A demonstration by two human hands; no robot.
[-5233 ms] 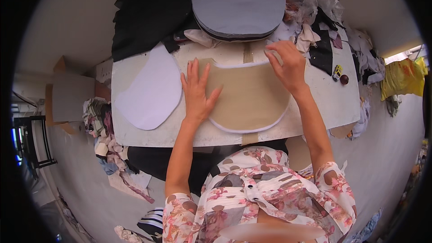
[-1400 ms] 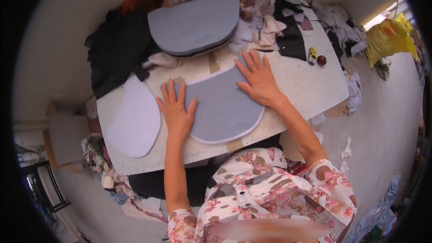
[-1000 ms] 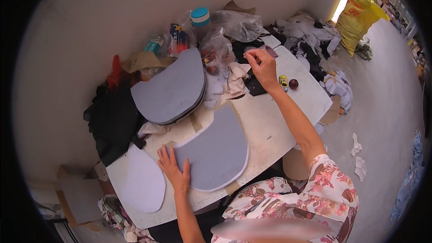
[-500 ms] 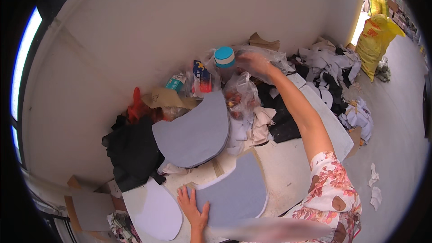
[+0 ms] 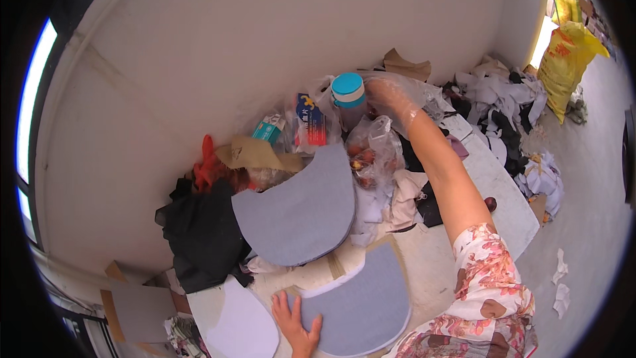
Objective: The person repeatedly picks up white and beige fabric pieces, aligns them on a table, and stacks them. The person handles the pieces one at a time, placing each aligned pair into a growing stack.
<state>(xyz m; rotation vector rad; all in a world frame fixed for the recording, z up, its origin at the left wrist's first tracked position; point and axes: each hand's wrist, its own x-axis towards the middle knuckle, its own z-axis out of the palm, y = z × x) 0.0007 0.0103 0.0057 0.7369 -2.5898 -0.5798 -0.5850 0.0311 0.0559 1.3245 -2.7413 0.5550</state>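
Observation:
My left hand (image 5: pixel 296 326) lies flat with fingers spread at the left edge of a grey-blue curved panel (image 5: pixel 364 305), beside a white curved piece (image 5: pixel 242 321). My right arm reaches to the back of the table, where my right hand (image 5: pixel 389 97) is inside a clear plastic bag (image 5: pixel 430 99); its fingers are blurred and partly hidden by the film. Next to it stands a jar with a turquoise lid (image 5: pixel 348 86). In front of the jar sits another clear bag with reddish-brown round things (image 5: pixel 364 162). A stack of grey-blue curved panels (image 5: pixel 298 209) lies in the middle.
Black fabric (image 5: pixel 199 238), a red-orange cloth (image 5: pixel 208 166), a teal box (image 5: pixel 268 129) and a blue-and-red packet (image 5: pixel 309 121) crowd the left and back. A small dark red round thing (image 5: pixel 490 203) lies right of my arm. Fabric scraps (image 5: pixel 503 93) and a yellow sack (image 5: pixel 566 69) are farther right.
My right hand has pushed into the clear plastic bag behind the jar. The dark red round thing has come into sight beside my right arm. My left hand stays on the panel; the view has shifted slightly.

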